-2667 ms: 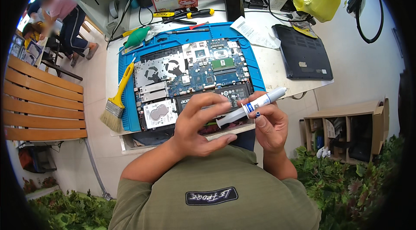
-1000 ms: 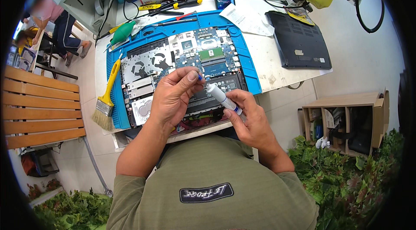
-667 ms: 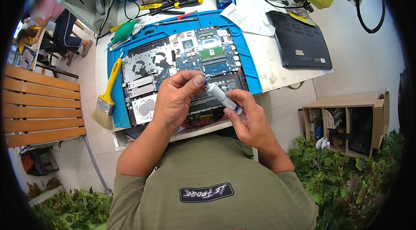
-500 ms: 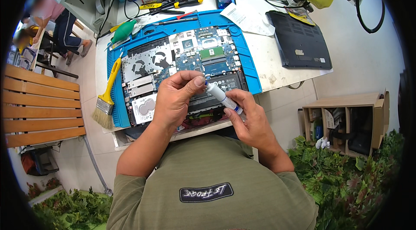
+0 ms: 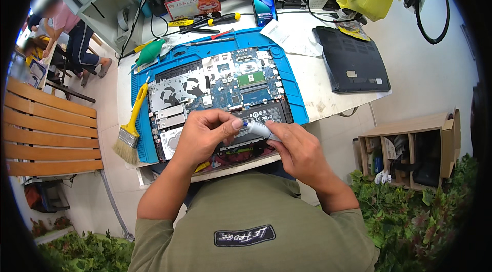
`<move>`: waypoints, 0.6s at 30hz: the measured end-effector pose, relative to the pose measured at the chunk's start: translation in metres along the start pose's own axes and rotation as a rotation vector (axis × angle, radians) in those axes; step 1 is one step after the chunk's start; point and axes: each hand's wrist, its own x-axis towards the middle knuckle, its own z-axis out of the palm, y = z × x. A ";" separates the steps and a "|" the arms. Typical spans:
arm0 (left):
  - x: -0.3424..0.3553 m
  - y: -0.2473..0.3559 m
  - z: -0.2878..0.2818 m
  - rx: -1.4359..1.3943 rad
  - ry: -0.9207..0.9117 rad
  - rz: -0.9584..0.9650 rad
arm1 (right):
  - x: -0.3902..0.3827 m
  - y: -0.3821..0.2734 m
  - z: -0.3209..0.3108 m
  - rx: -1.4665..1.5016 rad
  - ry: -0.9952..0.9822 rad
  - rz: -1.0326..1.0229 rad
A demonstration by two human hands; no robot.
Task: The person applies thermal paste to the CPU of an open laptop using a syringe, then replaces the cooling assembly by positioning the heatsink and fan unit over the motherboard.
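My right hand (image 5: 300,150) is closed around a small grey-white tube (image 5: 259,129) with a dark blue tip. The thumb and forefinger of my left hand (image 5: 207,132) pinch together at that blue tip. Whether the cap is on the tube or loose is hidden by the fingers. Both hands hover over the near edge of an opened laptop (image 5: 220,90), its green memory stick, blue circuit board and black battery exposed. Under the laptop lies a blue repair mat (image 5: 294,90).
A yellow-handled brush (image 5: 134,113) lies at the mat's left edge, near a green air blower (image 5: 150,51). Pliers, a phone (image 5: 264,8) and a paper slip (image 5: 292,36) are at the back. A black laptop cover (image 5: 351,59) rests right. Another person (image 5: 77,31) stands far left.
Both hands and the tube have come slightly lower in the picture. The tube now lies flatter, and my right fingers cover more of it. The view has shifted a little.
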 end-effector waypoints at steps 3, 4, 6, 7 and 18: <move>-0.007 0.007 0.003 0.070 0.002 0.055 | -0.001 0.001 -0.004 -0.026 -0.063 -0.039; -0.008 0.007 0.003 0.104 -0.004 0.083 | 0.000 0.001 -0.005 -0.009 -0.076 -0.046; -0.010 0.006 0.000 0.234 -0.021 0.244 | -0.001 -0.001 -0.008 0.024 -0.103 -0.050; -0.011 0.008 -0.001 0.318 -0.035 0.309 | -0.001 -0.002 -0.009 0.042 -0.118 -0.053; -0.012 0.030 -0.023 0.399 -0.446 -0.267 | 0.005 0.000 -0.029 -0.273 -0.279 -0.400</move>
